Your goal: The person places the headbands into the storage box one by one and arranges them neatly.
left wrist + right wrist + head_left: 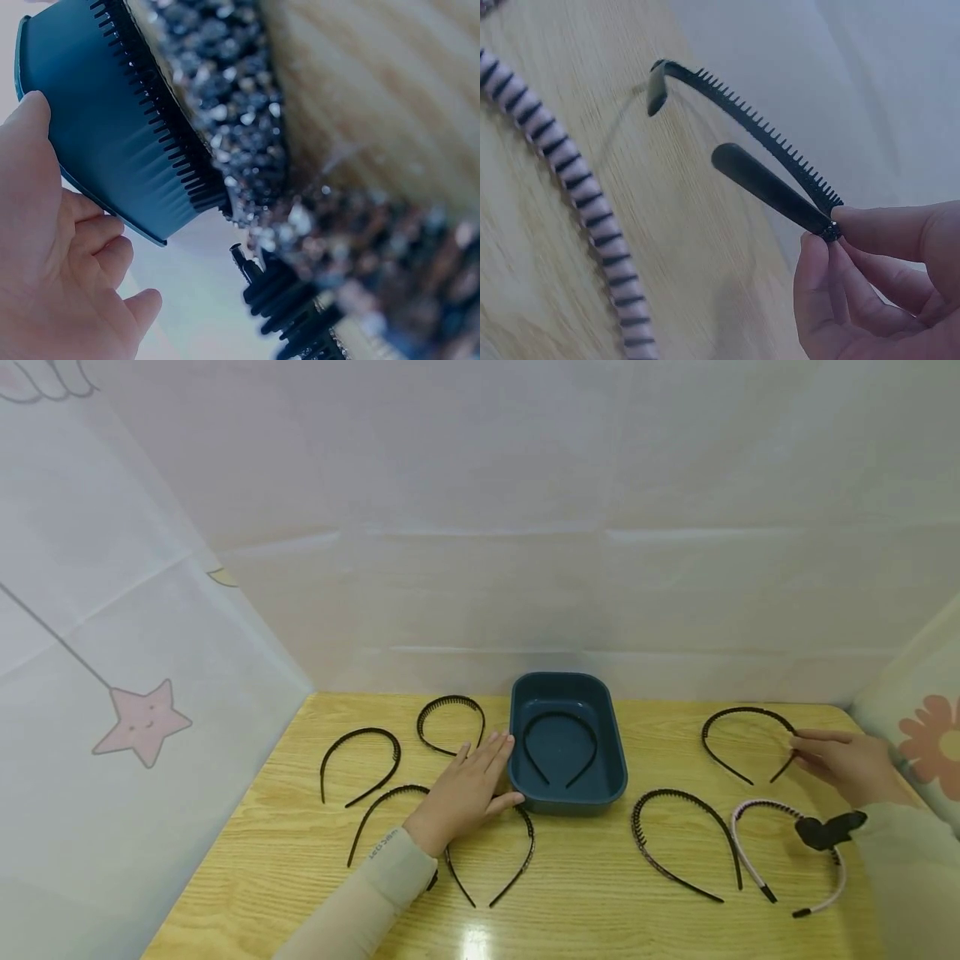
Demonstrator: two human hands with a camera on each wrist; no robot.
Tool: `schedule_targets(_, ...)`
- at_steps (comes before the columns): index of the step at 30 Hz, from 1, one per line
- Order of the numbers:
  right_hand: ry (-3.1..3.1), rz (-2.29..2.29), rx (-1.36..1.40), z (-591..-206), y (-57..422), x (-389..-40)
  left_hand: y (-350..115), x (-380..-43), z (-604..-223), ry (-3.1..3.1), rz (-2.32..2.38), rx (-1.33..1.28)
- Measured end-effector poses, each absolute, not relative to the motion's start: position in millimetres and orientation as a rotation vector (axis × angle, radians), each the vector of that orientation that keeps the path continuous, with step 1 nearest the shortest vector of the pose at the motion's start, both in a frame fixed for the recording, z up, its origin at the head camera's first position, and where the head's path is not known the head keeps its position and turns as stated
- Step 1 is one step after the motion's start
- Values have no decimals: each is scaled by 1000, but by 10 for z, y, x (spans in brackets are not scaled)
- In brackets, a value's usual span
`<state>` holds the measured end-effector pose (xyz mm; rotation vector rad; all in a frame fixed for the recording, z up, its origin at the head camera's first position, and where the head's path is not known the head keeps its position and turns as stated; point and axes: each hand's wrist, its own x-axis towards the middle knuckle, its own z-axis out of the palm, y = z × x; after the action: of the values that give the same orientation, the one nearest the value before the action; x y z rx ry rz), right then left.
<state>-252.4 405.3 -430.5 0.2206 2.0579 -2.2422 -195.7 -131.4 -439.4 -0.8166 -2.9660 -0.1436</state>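
Observation:
My left hand [461, 793] rests on the near left rim of a dark blue plastic bin [621, 760], its fingers fairly straight. Inside the bin lies one black headband [558, 714]. In the left wrist view, the thumb and fingers touch the bin wall [97, 112], and a blurred beaded headband [217, 82] fills the foreground. On the right, my right hand [847, 764] pinches a black toothed headband [753, 709] by its side. The right wrist view shows this headband [769, 187] between thumb and fingertips, its ends pointing away from the hand.
Left of the bin, several dark headbands lie on the wooden table [247, 877], including one [378, 729] at the far left and one [450, 698] behind my hand. On the right are a dark headband [686, 793] and a pink one [737, 843] with a black bow [828, 831].

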Motion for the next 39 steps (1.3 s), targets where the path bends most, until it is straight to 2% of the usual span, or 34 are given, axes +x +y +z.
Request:
schedule_targets(5,1918,-2281,124,-4269,3979,-2481,-1314,-1950,-4386,-2981,-157,-812)
schedule_targets(39,1759,-2492,-40,-4102,2833,-2396,-1321,-1973,-4408,-2993,-190,-813)
